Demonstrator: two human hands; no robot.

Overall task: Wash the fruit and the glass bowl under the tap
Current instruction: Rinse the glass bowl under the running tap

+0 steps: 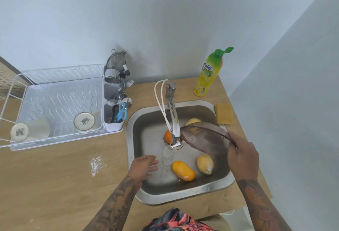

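Smoked glass bowl [205,139] gripped at rim by right hand [243,159], tilted beside chrome tap [173,118]; left hand [145,166] spread, empty, near smooth oval mango [183,170].

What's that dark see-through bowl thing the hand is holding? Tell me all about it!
The glass bowl looks like smoky brown glass that you can see through. It is wide and shallow, and it is tipped on its side above the sink, with one edge close to the tap. The right hand grips its rim at the other edge. A yellow fruit peeks out behind it. It appears empty.
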